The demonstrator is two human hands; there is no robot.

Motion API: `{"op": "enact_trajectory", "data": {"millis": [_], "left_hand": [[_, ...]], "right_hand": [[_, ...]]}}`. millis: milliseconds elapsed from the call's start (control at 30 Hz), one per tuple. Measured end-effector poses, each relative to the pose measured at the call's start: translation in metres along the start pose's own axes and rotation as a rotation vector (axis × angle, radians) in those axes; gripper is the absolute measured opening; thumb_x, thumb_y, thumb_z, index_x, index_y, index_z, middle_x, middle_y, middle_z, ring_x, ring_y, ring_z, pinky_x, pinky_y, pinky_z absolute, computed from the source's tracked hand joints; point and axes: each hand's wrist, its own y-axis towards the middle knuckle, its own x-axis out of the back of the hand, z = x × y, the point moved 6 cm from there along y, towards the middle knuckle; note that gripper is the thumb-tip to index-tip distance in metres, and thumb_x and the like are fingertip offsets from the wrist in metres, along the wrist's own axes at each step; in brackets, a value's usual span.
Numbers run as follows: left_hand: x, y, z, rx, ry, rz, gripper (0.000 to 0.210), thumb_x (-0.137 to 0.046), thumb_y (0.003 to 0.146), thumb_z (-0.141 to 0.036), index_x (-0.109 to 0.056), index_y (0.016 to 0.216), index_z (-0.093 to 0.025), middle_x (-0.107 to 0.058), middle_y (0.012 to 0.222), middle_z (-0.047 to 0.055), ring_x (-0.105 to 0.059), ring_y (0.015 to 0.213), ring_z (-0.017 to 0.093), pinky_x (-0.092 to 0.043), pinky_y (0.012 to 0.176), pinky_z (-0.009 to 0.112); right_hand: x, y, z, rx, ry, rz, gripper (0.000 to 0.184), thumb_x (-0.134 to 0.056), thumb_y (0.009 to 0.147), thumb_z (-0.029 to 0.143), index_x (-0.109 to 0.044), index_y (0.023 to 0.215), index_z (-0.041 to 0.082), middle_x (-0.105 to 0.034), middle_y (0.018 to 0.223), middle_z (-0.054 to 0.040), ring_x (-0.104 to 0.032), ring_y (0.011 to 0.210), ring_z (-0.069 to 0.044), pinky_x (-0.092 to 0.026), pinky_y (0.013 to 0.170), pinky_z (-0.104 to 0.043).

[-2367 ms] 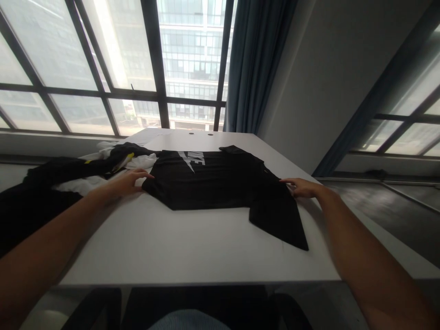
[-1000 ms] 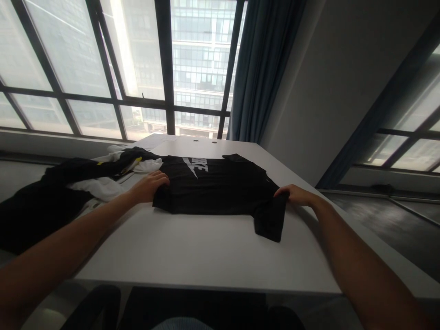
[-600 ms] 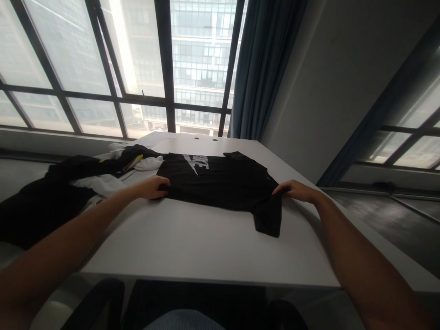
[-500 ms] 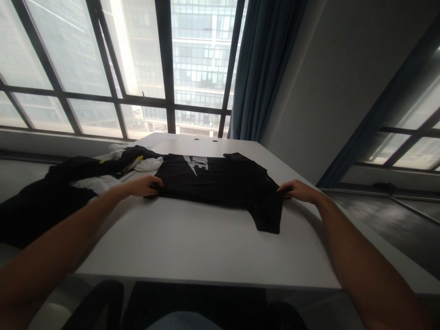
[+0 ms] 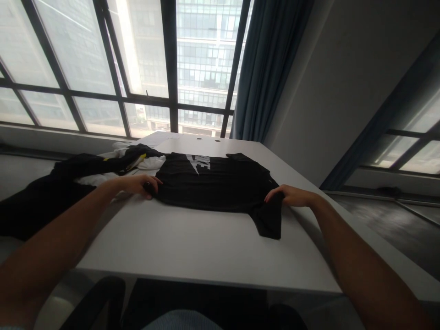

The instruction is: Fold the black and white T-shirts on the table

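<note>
A black T-shirt (image 5: 213, 188) with a pale NIKE print lies sideways across the white table (image 5: 206, 247), its hem to the left and its shoulders to the right. My left hand (image 5: 142, 184) is closed on the near corner of the hem. At the near shoulder, my right hand (image 5: 287, 195) pinches the cloth between thumb and fingers. The near sleeve hangs toward me below that hand and rests on the table. The far sleeve lies spread at the back.
Left of the shirt is a heap of black and white clothes (image 5: 92, 167) with yellow bits, running off toward the left. Behind the table stand windows and a blue curtain (image 5: 270, 68). A dark chair armrest (image 5: 99, 302) is below the table's front edge.
My right hand has shifted slightly left on the shoulder and its fingers reach further over the cloth. The near edge of the shirt and the sleeve sit slightly closer to me.
</note>
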Motion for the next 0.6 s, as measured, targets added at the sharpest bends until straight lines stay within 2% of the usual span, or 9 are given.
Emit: {"op": "enact_trajectory", "data": {"millis": [67,167,233,300,433,500,600], "left_hand": [[0.001,-0.001,0.0,0.016,-0.025,-0.003,0.049,-0.083,0.06,-0.064,-0.08,0.084,-0.022,-0.065,0.142,0.012,-0.06,0.127,0.036,-0.045,0.112,0.041],[0.005,-0.005,-0.004,0.063,-0.056,0.005,0.05,-0.078,0.065,-0.063,-0.082,0.094,-0.023,-0.075,0.125,0.009,-0.067,0.117,0.033,-0.049,0.107,0.039],[0.007,-0.01,-0.008,0.099,-0.057,0.02,0.052,-0.077,0.065,-0.06,-0.082,0.1,-0.023,-0.079,0.109,0.006,-0.07,0.107,0.031,-0.052,0.102,0.036],[0.011,-0.018,-0.012,0.141,-0.069,0.035,0.05,-0.078,0.063,-0.059,-0.082,0.095,-0.022,-0.079,0.095,0.005,-0.071,0.097,0.029,-0.055,0.093,0.034],[0.017,-0.029,-0.023,0.201,-0.173,0.056,0.046,-0.083,0.058,-0.057,-0.08,0.087,-0.022,-0.075,0.084,0.004,-0.07,0.086,0.028,-0.058,0.079,0.032],[0.022,-0.025,-0.028,0.188,-0.244,-0.047,0.049,-0.084,0.057,-0.059,-0.079,0.088,-0.022,-0.075,0.086,0.004,-0.069,0.087,0.028,-0.058,0.08,0.033],[0.028,-0.01,-0.022,0.219,-0.334,-0.402,0.062,-0.076,0.063,-0.07,-0.077,0.099,-0.021,-0.075,0.092,0.005,-0.069,0.09,0.028,-0.058,0.082,0.035]], "right_hand": [[0.003,-0.001,-0.004,-0.019,0.056,-0.051,0.04,-0.077,0.065,0.049,-0.079,0.09,0.017,-0.076,0.089,-0.006,-0.069,0.093,-0.029,-0.055,0.088,-0.038],[0.008,-0.007,-0.013,-0.069,0.135,-0.115,0.049,-0.077,0.064,0.058,-0.077,0.086,0.014,-0.073,0.082,-0.0063,-0.067,0.083,-0.026,-0.054,0.081,-0.036],[0.009,-0.013,-0.015,-0.09,0.177,-0.107,0.05,-0.078,0.062,0.058,-0.077,0.086,0.014,-0.072,0.08,-0.0058,-0.066,0.08,-0.024,-0.054,0.078,-0.035],[0.009,-0.02,-0.015,-0.106,0.191,-0.058,0.047,-0.079,0.06,0.054,-0.077,0.085,0.014,-0.071,0.078,-0.0049,-0.066,0.077,-0.023,-0.054,0.074,-0.033],[0.011,-0.031,-0.013,-0.139,0.206,-0.005,0.039,-0.079,0.059,0.048,-0.076,0.083,0.018,-0.073,0.08,-0.0042,-0.068,0.078,-0.025,-0.056,0.072,-0.033],[0.017,-0.029,-0.017,-0.143,0.25,-0.072,0.039,-0.077,0.061,0.048,-0.075,0.085,0.018,-0.076,0.085,-0.006,-0.07,0.083,-0.027,-0.057,0.075,-0.034],[0.025,-0.017,-0.035,-0.205,0.277,-0.261,0.041,-0.072,0.071,0.052,-0.076,0.094,0.019,-0.078,0.094,-0.0096,-0.072,0.092,-0.03,-0.059,0.081,-0.036]]}}
